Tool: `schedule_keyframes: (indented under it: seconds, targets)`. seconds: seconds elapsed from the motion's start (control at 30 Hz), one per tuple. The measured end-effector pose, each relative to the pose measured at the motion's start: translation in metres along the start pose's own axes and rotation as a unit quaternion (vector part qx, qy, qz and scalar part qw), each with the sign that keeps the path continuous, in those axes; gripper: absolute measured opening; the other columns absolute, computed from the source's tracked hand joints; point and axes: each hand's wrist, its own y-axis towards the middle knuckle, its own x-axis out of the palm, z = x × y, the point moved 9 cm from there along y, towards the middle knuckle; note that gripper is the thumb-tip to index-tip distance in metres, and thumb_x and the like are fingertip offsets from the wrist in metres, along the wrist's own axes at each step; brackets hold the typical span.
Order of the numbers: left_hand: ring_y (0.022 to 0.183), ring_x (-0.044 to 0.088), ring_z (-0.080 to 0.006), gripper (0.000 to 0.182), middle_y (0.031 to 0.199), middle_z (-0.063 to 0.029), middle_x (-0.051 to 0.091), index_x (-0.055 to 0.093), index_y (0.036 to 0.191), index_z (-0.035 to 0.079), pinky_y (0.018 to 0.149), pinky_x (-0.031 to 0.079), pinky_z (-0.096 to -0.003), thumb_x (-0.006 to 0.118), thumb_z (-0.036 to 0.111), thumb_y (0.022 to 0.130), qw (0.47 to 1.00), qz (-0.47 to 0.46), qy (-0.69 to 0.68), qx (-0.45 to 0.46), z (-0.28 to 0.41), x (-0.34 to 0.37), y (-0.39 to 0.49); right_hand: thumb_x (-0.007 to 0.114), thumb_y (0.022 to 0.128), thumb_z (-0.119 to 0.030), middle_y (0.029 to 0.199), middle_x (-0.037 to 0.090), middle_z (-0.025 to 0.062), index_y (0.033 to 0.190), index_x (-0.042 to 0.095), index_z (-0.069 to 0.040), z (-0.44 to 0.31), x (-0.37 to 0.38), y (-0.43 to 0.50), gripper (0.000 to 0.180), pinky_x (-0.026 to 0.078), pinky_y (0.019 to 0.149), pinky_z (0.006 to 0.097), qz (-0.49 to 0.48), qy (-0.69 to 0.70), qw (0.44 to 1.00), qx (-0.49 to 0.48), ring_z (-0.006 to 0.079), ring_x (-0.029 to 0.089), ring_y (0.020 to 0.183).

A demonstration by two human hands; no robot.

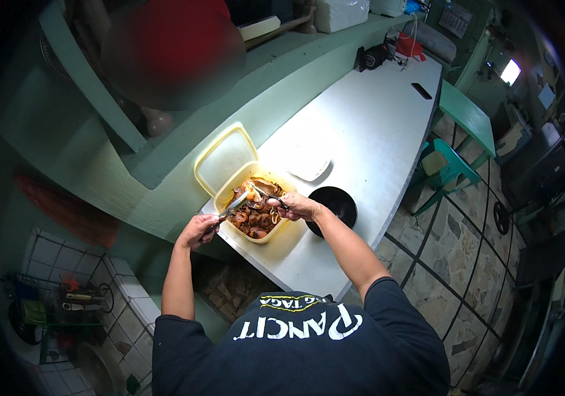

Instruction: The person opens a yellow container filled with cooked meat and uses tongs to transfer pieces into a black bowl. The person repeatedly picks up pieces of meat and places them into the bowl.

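A yellowish plastic food container (262, 241) stands near the table's corner, full of dark, saucy meat pieces (252, 219). My left hand (199, 231) grips a pair of metal tongs (234, 204) by the dark end, with the tips at an orange-tinged piece of meat (251, 193). From the other side, my right hand (297, 206) holds a black-handled tool, seemingly kitchen scissors (276, 200), its far end at the same piece. Beside my right wrist sits a black bowl (343, 200). The container's translucent lid (228, 156) leans against the green wall behind.
A white dish or tub (314, 171), washed out by glare, is on the white table (361, 123). Farther along lie a dark phone-like object (421, 91) and a red cloth item (409, 46). A green ledge (203, 133) borders the back; a green plastic chair (453, 166) stands right.
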Motion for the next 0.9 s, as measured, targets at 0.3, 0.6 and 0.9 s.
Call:
schedule_keyframes:
  seconds: [0.3,0.6,0.9]
  targets:
    - [0.041,0.037,-0.0042,0.025,0.070,-0.0005,0.057,0.063,0.103,0.004,0.037,0.030,-0.0189,0.059,0.026,0.092,1.000,0.019,0.018,-0.006,-0.008,-0.013,0.001,0.070,0.079,-0.051,0.054,0.046,-0.0041,0.069,0.059,-0.014,0.001,-0.001,0.014,0.040,0.021,0.036,0.0205,0.017,-0.023,0.999,0.043,0.0042,0.033,0.039]
    - [0.042,0.038,-0.0041,0.021,0.070,0.0007,0.057,0.062,0.098,0.007,0.038,0.030,-0.0195,0.061,0.027,0.091,0.985,0.154,0.028,0.067,-0.006,-0.034,-0.011,0.058,0.083,-0.059,0.063,0.061,0.0096,0.070,0.061,-0.010,0.001,0.025,-0.013,0.051,0.025,0.033,0.0199,-0.085,0.080,0.992,0.051,0.0077,0.034,0.033]
    - [0.061,0.058,-0.0158,0.024,0.073,-0.0027,0.060,0.070,0.100,0.007,0.056,0.045,-0.0277,0.065,0.026,0.086,0.890,0.243,0.314,0.224,0.047,-0.011,-0.027,0.062,0.077,-0.065,0.060,0.061,0.0072,0.059,0.061,-0.005,-0.013,0.000,-0.030,0.063,0.044,0.050,0.0288,0.114,-0.385,0.916,-0.001,0.0163,0.058,0.052]
